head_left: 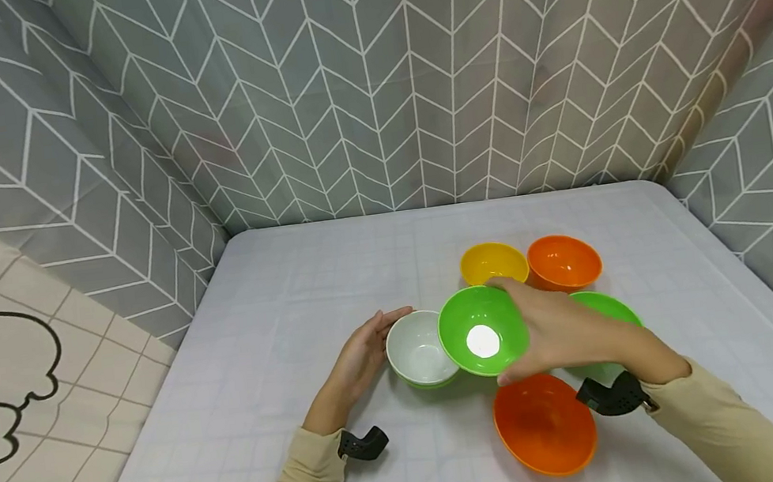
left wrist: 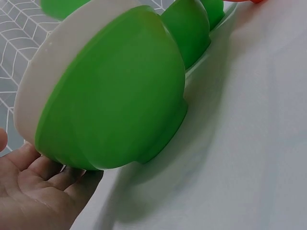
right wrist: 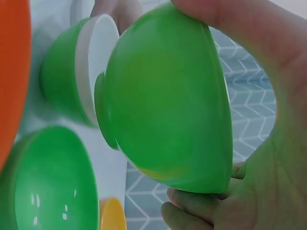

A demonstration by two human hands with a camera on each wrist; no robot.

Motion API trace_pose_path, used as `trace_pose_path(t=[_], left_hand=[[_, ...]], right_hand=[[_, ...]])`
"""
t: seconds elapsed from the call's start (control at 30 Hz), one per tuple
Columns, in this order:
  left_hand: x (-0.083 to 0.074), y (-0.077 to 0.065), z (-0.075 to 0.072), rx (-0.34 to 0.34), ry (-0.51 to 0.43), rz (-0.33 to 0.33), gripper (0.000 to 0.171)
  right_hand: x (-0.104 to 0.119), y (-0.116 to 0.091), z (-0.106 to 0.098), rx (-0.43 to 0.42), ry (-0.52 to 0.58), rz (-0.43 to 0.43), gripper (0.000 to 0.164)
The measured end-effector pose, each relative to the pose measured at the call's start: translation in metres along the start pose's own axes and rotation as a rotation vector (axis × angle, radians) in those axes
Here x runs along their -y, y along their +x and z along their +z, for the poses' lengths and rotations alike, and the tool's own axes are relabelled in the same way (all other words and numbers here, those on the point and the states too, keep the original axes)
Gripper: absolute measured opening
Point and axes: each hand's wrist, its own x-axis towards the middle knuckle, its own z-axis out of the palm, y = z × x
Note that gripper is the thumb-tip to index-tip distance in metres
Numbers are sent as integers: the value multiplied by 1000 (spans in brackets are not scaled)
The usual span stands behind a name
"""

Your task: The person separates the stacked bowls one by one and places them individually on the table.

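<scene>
My right hand (head_left: 568,328) grips a green bowl (head_left: 471,327) across its sides, thumb and fingers on opposite edges. That bowl is held above the table, beside a white bowl (head_left: 419,349) nested in another green bowl (left wrist: 120,91). Against the left side of this nested pair rest the fingers of my left hand (head_left: 363,359), fairly straight. In the right wrist view the held bowl (right wrist: 168,100) is seen from its side and foot, with the nested pair behind it.
An orange bowl (head_left: 546,429) stands in front of the right hand. Partly hidden under that arm is another green bowl (head_left: 609,307). A yellow bowl (head_left: 492,261) and a second orange bowl (head_left: 566,260) stand farther back on the white-covered table (head_left: 304,274).
</scene>
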Motion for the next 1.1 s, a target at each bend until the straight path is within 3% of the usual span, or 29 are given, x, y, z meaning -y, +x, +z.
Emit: trace_pose_path(t=[0.23, 0.57, 1.1], left_hand=[[0, 1, 1, -8, 7, -10, 53], [0, 1, 1, -10, -5, 5, 49], [1, 1, 1, -12, -26, 13, 47]], right_hand=[[-9, -22, -12, -57, -6, 41, 116], [-13, -50, -29, -75, -37, 88, 117], [-25, -94, -31, -159, -25, 162, 119]])
